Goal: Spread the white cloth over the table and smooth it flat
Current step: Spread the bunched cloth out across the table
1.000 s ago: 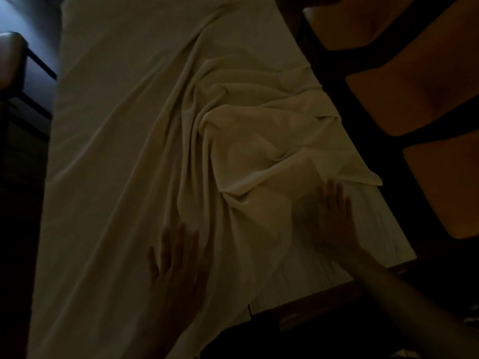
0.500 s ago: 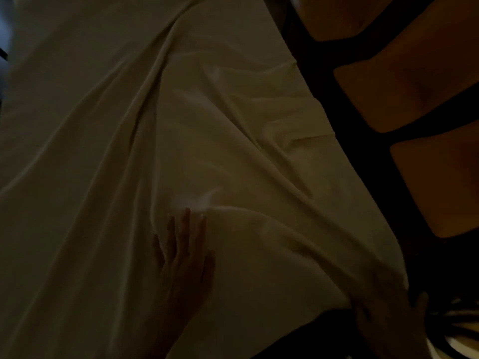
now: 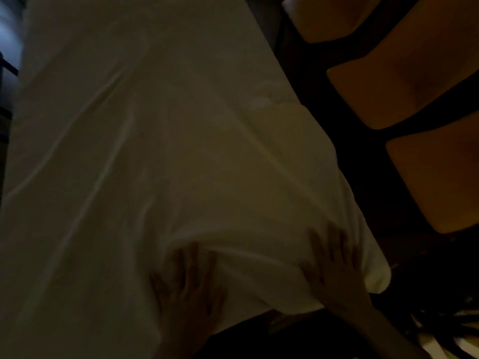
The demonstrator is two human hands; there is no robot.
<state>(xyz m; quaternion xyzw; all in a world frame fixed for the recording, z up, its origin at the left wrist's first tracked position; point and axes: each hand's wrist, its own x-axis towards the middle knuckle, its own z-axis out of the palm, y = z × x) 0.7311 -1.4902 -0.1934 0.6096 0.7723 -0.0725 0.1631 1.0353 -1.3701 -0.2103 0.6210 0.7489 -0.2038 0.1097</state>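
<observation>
Both palms flat & unclenched on the white cloth (image 3: 160, 156) at near edge, right hand (image 3: 334, 265) by the corner, left hand (image 3: 189, 283) mid-edge; creases run lengthwise away from them.

Head view, steep downward, close over cloth (image 3: 160, 151).

Two bare hands show in the dim, blurred head view: the left hand (image 3: 190, 286) and the right hand (image 3: 334, 270). No glove, ring or watch can be made out. The right forearm (image 3: 375, 325) is bare, with no sleeve visible; the left wrist is bare too; finer details are lost in the gloom
</observation>
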